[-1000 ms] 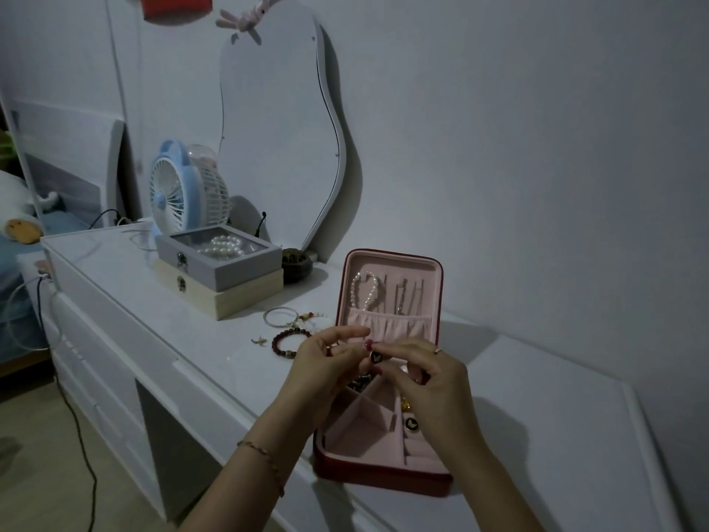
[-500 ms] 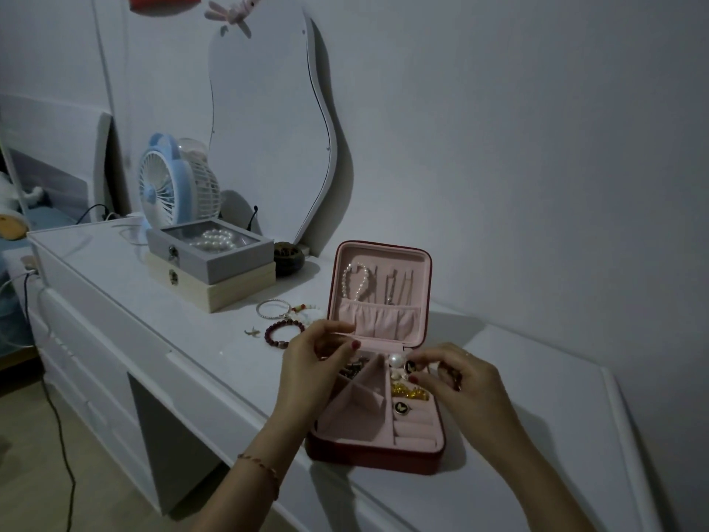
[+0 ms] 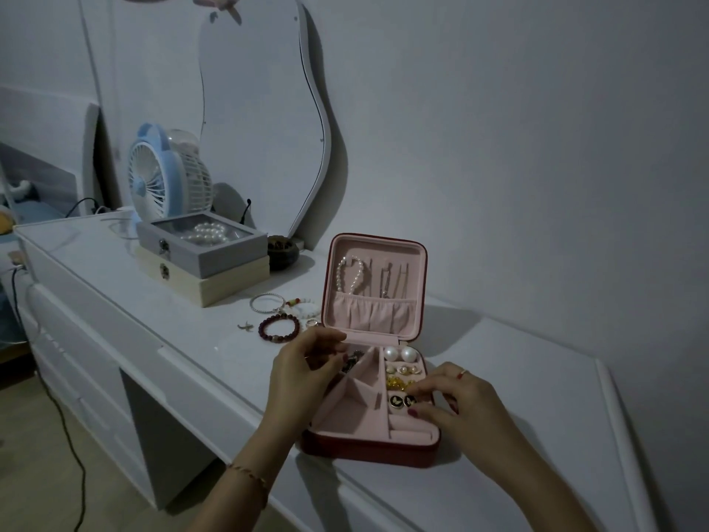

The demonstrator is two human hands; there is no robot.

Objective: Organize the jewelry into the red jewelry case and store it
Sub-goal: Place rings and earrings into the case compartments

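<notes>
Right hand (image 3: pixel 466 397): fingers curled narrow over two black round earrings (image 3: pixel 401 400) in the red jewelry case (image 3: pixel 368 449); grip cannot be told. Left hand (image 3: pixel 303 372): fingers bent at the case's 9 o'clock edge. Lid holds a pearl bracelet (image 3: pixel 351 276). Dark beaded bracelet (image 3: pixel 279 328) lies at 10 o'clock on the dresser (image 3: pixel 537 378)

The open red zip jewelry case with pink lining (image 3: pixel 370 449) sits at the near edge of the white dresser top (image 3: pixel 518 378). At its ten o'clock lie loose bracelets (image 3: pixel 279 327) (beyond them, two stacked boxes (image 3: pixel 203 263)).
</notes>
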